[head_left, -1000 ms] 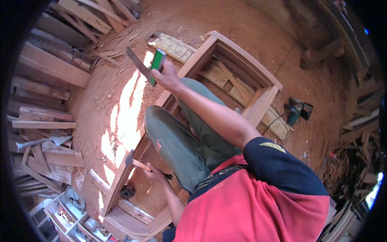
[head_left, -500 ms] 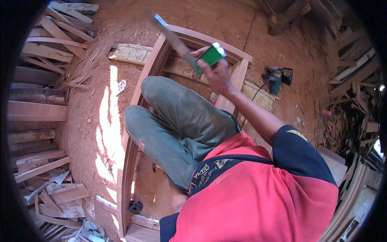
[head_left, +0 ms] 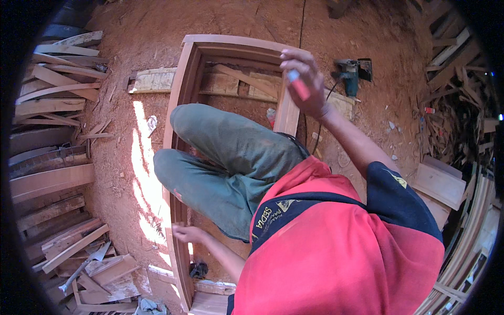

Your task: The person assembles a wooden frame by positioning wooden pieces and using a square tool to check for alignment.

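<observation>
My right hand (head_left: 305,86) is raised over the far right corner of a wooden frame (head_left: 180,79). Its fingers are closed round a short red object (head_left: 300,89) with a pale bluish end; motion blurs it, and its kind cannot be told. Low on the left, my left hand (head_left: 190,234) reaches across the frame's left rail, fingers stretched out over the wood with nothing visible in them. My bent legs, in green trousers (head_left: 231,131), lie across the frame and hide part of it.
A teal power tool (head_left: 353,79) with a dark cord stands on the ground at right. Support planks (head_left: 155,80) pass beneath the frame. Wood offcuts (head_left: 65,86) are heaped at left, with a hatchet-like tool (head_left: 86,265) among them. More scrap wood (head_left: 443,100) lines the right.
The green-handled tool with a long metal blade has left my right hand and is out of sight; a red object is there instead. My left hand has come into view at the left rail.
</observation>
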Available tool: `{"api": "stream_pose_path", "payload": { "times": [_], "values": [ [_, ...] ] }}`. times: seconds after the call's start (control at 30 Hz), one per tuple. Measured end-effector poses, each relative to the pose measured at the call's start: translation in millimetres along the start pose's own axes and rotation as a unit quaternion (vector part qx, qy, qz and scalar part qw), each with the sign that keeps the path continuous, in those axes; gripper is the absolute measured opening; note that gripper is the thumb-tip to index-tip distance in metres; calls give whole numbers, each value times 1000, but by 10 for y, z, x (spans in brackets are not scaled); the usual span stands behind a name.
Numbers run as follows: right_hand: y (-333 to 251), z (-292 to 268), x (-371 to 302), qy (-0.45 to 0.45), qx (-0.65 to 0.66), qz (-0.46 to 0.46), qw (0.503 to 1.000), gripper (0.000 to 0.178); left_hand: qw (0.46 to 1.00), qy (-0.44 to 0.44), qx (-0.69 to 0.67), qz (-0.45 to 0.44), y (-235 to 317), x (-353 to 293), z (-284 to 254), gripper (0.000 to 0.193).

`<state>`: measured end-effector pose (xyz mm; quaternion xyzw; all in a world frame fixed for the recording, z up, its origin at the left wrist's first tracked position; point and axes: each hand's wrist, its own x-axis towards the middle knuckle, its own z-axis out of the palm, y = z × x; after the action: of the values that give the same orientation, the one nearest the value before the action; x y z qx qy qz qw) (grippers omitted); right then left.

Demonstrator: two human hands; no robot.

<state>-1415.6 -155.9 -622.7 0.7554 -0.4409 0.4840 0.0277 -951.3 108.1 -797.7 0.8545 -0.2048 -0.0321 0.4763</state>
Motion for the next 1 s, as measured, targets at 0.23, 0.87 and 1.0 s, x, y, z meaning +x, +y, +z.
{"api": "stream_pose_path", "payload": {
  "times": [0.23, 0.87, 1.0],
  "values": [
    [-775, 429, -134, -61, 92, -166, 980, 35, 891, -369, -238, 116, 2726, -203, 229, 51],
    [1869, 231, -502, 61, -109, 296, 947, 40, 709, -667, -229, -5, 3683, -1453, 2502, 23],
    [2656, 620, -574, -16, -163, 530, 832, 42, 729, -650, -214, 15, 3422, -1870, 3327, 17]
  ]
}}
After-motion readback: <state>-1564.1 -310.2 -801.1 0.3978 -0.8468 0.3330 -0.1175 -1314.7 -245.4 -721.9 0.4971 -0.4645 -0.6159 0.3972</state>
